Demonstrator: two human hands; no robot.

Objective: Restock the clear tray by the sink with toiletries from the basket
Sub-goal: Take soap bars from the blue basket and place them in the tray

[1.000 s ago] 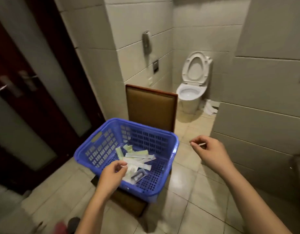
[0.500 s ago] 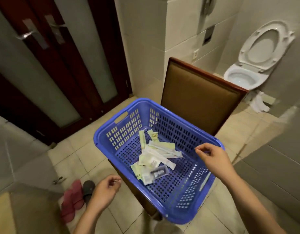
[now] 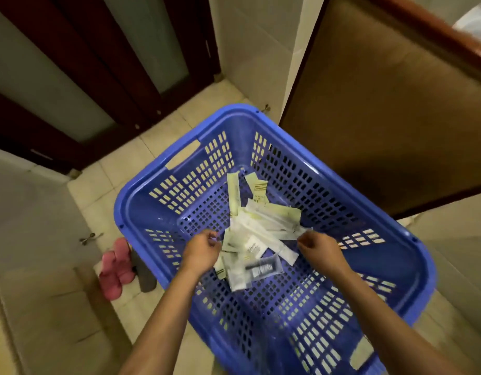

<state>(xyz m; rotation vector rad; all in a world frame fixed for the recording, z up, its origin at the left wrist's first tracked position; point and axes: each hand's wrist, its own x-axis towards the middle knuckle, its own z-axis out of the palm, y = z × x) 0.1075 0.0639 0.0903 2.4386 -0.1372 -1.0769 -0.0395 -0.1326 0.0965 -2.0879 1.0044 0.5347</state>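
Observation:
A blue slotted plastic basket [image 3: 261,125] fills the middle of the view. In its bottom lies a loose pile of toiletry packets [image 3: 257,231]: long white and pale green sachets, plus one clear packet with a black label [image 3: 262,267]. Both of my hands are down inside the basket. My left hand [image 3: 203,253] has its fingers curled at the pile's left edge and pinches a packet edge there. My right hand [image 3: 319,250] pinches the end of a long white packet at the pile's right side. The clear tray and the sink are out of view.
A brown padded chair back [image 3: 383,117] rises behind the basket at the upper right. Pink slippers [image 3: 115,269] and a grey one [image 3: 146,277] lie on the tiled floor to the left. A dark door with frosted glass [image 3: 71,77] is at the upper left.
The view has tipped down and closer to the basket. My left hand came in from outside the basket's left rim. My right hand dropped from the right rim onto the pile.

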